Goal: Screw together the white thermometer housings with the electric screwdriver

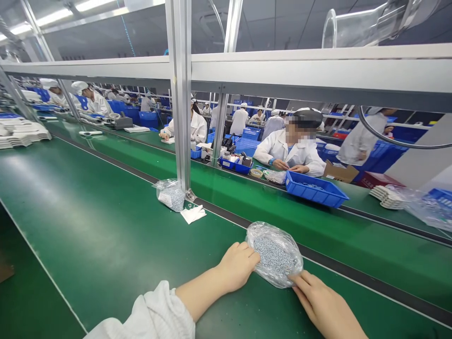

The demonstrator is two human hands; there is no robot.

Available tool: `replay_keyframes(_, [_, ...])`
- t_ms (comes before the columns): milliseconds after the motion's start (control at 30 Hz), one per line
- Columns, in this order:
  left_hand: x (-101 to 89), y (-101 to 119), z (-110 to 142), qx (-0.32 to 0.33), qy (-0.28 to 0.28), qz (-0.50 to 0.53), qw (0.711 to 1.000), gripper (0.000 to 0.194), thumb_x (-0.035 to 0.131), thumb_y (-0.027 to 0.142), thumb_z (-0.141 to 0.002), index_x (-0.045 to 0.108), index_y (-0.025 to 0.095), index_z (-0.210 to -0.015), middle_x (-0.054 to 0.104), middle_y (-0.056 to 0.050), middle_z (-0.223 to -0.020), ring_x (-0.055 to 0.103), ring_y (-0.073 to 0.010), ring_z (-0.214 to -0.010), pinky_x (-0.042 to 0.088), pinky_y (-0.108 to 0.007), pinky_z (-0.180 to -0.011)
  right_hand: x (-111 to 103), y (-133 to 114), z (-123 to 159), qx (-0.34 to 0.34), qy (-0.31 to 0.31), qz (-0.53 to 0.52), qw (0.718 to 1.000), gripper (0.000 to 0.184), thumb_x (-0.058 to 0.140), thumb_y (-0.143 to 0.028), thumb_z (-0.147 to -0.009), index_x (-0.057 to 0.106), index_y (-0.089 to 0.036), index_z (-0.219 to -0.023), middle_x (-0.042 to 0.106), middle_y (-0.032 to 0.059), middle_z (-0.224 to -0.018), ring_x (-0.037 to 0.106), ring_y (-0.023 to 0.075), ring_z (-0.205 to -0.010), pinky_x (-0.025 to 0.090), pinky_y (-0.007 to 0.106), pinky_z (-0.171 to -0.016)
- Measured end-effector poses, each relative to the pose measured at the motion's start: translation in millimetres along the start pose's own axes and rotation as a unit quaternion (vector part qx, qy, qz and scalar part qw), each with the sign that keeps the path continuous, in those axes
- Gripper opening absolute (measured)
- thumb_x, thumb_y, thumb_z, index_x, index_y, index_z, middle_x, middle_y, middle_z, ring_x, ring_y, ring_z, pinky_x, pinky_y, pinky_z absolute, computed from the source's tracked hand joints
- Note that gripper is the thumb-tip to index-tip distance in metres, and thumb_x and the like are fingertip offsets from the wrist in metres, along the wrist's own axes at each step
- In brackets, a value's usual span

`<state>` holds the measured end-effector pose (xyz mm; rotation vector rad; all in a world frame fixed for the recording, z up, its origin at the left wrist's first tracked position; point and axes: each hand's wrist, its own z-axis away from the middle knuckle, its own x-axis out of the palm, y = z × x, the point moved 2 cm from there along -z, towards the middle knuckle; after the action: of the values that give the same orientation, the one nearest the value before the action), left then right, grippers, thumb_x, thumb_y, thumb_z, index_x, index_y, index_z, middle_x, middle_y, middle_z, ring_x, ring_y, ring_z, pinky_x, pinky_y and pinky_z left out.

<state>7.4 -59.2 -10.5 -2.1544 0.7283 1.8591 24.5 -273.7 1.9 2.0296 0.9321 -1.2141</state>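
A clear plastic bag point(273, 254) of small grey metal parts, perhaps screws, lies on the green table by the dark strip. Its mouth is spread, and the parts show in the middle. My left hand point(240, 264) is closed on the bag's left edge, with the fingers curled over the plastic. On the near right edge, my right hand point(318, 296) pinches the film between thumb and fingers. What the fingertips cover is hidden.
A second bag of small parts point(171, 195) rests against the metal post point(181, 103), beside a white paper point(193, 214). Across the green belt point(226, 188) a co-worker point(293, 146) sits behind a blue bin point(314, 188). White curved pieces point(21, 132) are stacked far left.
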Motion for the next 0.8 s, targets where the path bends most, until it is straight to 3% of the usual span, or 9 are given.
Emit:
replay_keyframes(100, [5.1,0.8,-1.6,0.002,-0.008,-0.002,1.000,0.010,0.047,0.015,-0.079,0.054,0.018,-0.087,0.056,-0.003,-0.086,0.047,-0.0164,-0.079,0.035,-0.027,-0.063,-1.1,0.5,-2.2,-0.009,-0.021,0.005,1.000,0.041,0.012,-0.018,-0.097,0.049,-0.018,-0.079,0.046,0.0029,-0.077,0.050,0.0170,-0.059,0.044,0.026,-0.040])
replay_keyframes(200, [11.3,0.9,-3.7,0.000,-0.014,-0.005,1.000,0.012,0.044,0.014,-0.080,0.054,0.019,-0.085,0.054,-0.003,-0.082,0.047,-0.0159,-0.075,0.036,-0.026,-0.060,-1.0,0.9,-1.8,-0.017,-0.026,0.009,0.999,0.042,0.012,-0.018,-0.097,0.048,-0.017,-0.074,0.044,0.0045,-0.075,0.048,0.0180,-0.058,0.042,0.026,-0.041])
replay_keyframes(400, [17.2,1.5,-7.2,-0.018,-0.017,-0.015,1.000,0.017,0.042,0.009,-0.079,0.054,0.019,-0.085,0.053,-0.005,-0.083,0.047,-0.0165,-0.074,0.037,-0.027,-0.059,3.8,2.5,4.5,-0.045,0.004,0.018,0.999,0.047,0.011,-0.019,-0.100,0.050,-0.013,-0.074,0.044,0.0119,-0.096,0.045,0.0265,-0.084,0.040,0.035,-0.061])
replay_keyframes(567, [16.6,2.2,-8.0,-0.027,-0.022,-0.018,0.999,0.018,0.043,0.006,-0.075,0.053,0.018,-0.084,0.053,-0.005,-0.082,0.048,-0.0174,-0.075,0.038,-0.028,-0.060,9.2,4.0,5.9,-0.051,-0.013,0.005,0.999,0.042,0.012,-0.014,-0.098,0.043,-0.015,-0.071,0.038,0.0052,-0.073,0.039,0.0180,-0.057,0.029,0.027,-0.048])
replay_keyframes(800, [15.7,3.1,-11.1,-0.037,-0.024,-0.011,0.999,0.015,0.044,0.007,-0.076,0.050,0.018,-0.085,0.053,-0.006,-0.084,0.049,-0.0184,-0.079,0.041,-0.029,-0.063,13.3,3.2,-1.6,-0.064,-0.030,-0.034,0.997,0.038,0.014,-0.009,-0.093,0.045,-0.015,-0.073,0.039,0.0058,-0.077,0.042,0.0190,-0.063,0.034,0.028,-0.051])
